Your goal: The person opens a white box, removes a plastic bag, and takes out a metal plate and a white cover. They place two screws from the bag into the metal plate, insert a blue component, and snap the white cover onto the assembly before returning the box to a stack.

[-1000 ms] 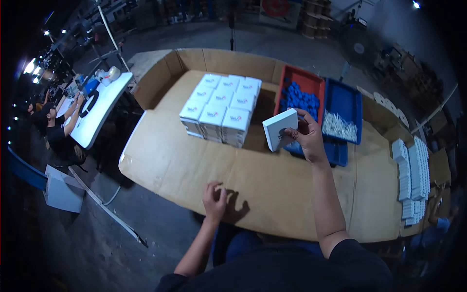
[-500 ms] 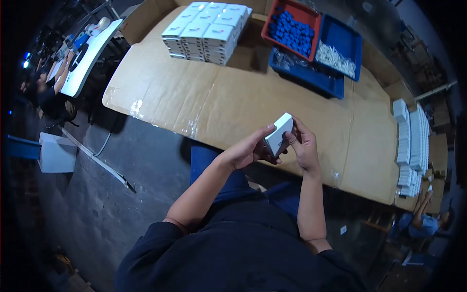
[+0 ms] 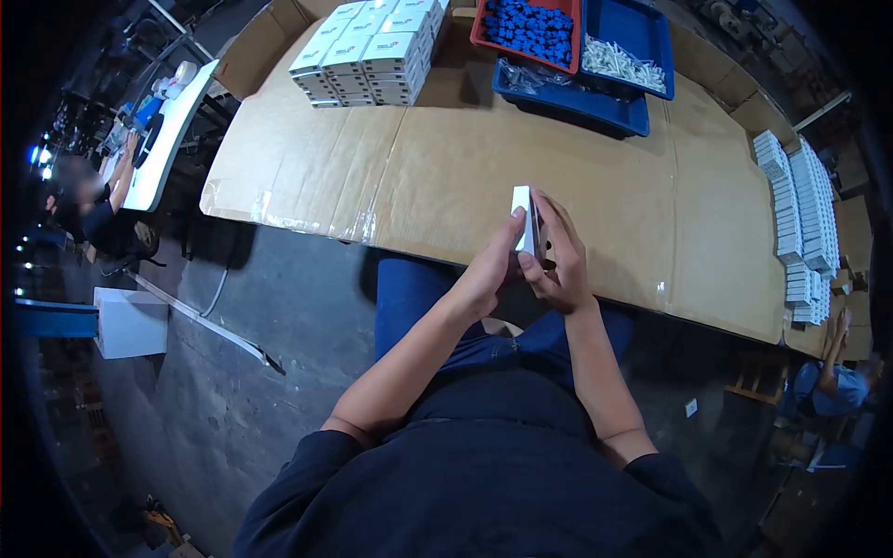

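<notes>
Between my two hands, over the near edge of the cardboard-covered table (image 3: 446, 205), is a small white box (image 3: 522, 219) turned so its narrow side faces up. My left hand (image 3: 493, 265) grips it from the left, thumb along the side. Fingers of my right hand (image 3: 561, 260) wrap its right face, the thumb lying low near the bottom end. The box's broad faces are mostly hidden by the hands.
Stacked white boxes (image 3: 372, 51) stand at the back left. Behind my hands are a red tray (image 3: 479, 33) of blue parts and a blue tray (image 3: 665, 56) of white pieces, above another blue tray (image 3: 595, 110). Rows of white boxes (image 3: 791, 209) line the right edge. People sit at both sides.
The box has turned from its broad printed face to a narrow edge, standing more upright. Both hands have rotated with it and come closer together. The camera view has shifted slightly.
</notes>
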The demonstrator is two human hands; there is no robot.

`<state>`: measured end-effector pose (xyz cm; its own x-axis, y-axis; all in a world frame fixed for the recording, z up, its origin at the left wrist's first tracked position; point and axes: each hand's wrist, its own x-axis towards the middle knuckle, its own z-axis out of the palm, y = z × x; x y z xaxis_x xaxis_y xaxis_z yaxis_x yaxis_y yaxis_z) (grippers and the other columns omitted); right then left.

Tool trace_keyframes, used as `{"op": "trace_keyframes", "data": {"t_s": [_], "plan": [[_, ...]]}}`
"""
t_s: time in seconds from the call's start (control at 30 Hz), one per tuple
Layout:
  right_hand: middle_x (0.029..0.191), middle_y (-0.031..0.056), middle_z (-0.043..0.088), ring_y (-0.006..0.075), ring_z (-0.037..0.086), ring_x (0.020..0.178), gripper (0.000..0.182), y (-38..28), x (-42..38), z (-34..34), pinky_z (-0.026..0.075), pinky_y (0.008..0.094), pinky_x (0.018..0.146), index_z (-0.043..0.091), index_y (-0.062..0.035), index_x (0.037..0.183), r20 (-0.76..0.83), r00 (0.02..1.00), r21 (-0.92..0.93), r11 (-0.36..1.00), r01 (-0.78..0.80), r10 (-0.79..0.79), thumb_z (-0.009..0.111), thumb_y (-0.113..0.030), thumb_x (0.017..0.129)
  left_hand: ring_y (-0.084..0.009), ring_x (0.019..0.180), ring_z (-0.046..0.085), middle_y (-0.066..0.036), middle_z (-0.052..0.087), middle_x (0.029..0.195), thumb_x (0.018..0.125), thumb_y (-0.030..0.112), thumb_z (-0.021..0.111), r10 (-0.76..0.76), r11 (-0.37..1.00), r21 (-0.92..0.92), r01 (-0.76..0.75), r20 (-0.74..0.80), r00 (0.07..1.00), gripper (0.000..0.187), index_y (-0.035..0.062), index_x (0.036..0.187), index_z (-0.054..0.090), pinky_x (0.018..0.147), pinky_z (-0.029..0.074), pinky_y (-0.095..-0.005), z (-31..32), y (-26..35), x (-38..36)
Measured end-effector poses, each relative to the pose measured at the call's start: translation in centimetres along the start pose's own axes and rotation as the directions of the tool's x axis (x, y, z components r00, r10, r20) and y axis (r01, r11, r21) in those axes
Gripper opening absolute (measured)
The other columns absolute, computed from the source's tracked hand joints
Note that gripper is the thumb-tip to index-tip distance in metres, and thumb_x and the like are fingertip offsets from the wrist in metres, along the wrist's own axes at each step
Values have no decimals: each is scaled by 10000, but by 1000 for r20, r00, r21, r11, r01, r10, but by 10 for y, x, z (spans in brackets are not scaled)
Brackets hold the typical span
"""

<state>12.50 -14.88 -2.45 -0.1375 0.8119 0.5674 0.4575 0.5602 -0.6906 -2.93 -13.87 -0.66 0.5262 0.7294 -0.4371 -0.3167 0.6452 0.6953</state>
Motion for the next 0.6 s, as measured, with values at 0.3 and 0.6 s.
{"op": "trace_keyframes", "data": {"t_s": [0.3, 0.6], "plan": [[1476, 284, 512, 448, 532, 1350, 705, 31, -2, 29, 444, 466, 1133, 445, 71, 1505, -124, 992, -70, 997, -45, 36, 547, -444, 1035, -90, 795, 608, 22, 638, 938, 1022, 584, 566, -8, 997, -82, 1, -82, 997, 508, 120, 1226, 601, 707, 508, -251, -16, -6, 39], [1511, 246, 518, 413, 515, 1396, 649, 40, -18, 39, 450, 442, 1143, 458, 64, 1503, -28, 997, -109, 991, -77, 75, 352, -447, 1118, -22, 665, 524, 39, 581, 856, 1070, 507, 513, 68, 988, -128, -92, -179, 981, 401, 113, 1129, 560, 599, 436, -201, -7, -17, 37]]}}
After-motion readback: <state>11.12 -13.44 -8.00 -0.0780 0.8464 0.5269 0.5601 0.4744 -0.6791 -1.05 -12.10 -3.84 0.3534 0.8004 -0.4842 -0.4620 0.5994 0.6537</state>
